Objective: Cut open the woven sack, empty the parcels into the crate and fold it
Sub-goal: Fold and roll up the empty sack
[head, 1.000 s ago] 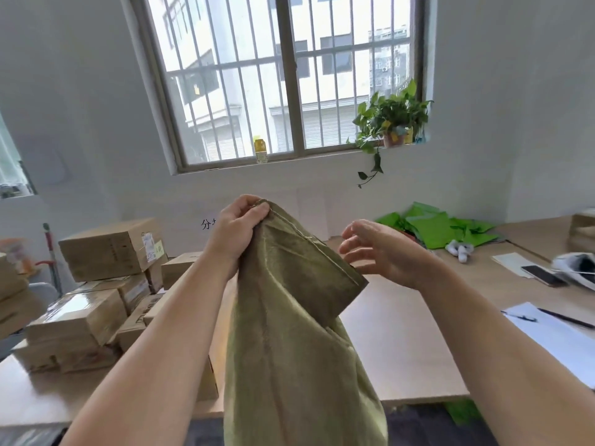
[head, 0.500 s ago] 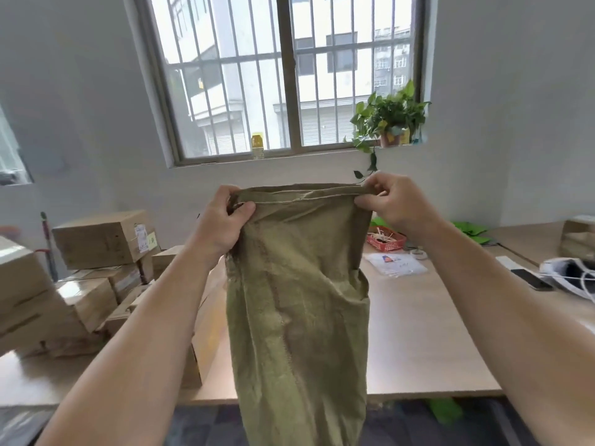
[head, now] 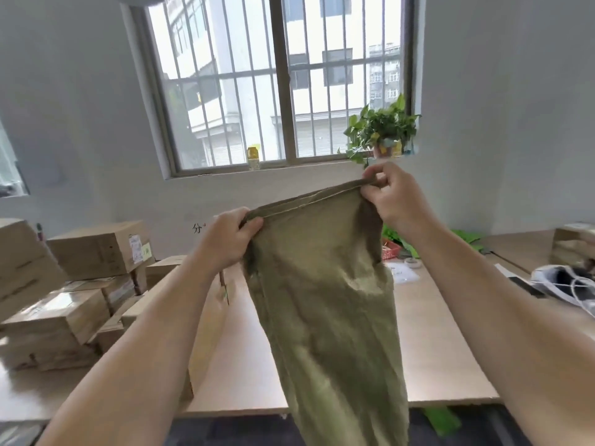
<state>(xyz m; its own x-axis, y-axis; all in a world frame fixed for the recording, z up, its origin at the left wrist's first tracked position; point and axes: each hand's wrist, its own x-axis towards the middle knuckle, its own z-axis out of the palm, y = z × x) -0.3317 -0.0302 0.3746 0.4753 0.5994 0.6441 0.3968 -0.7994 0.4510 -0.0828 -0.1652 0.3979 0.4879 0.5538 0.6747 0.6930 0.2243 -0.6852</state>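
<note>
We hold woven sack (head: 325, 304) empty, limp, light; left hand (head: 227, 241) and right hand (head: 397, 201) fingers pinched on hemmed top corners, best hold for folding.

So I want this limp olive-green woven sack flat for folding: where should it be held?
By the stitched top hem, pinched at its two corners from above, as the left hand and right hand do. The olive-green woven sack hangs slack, so only that taut edge spreads it flat.
</note>
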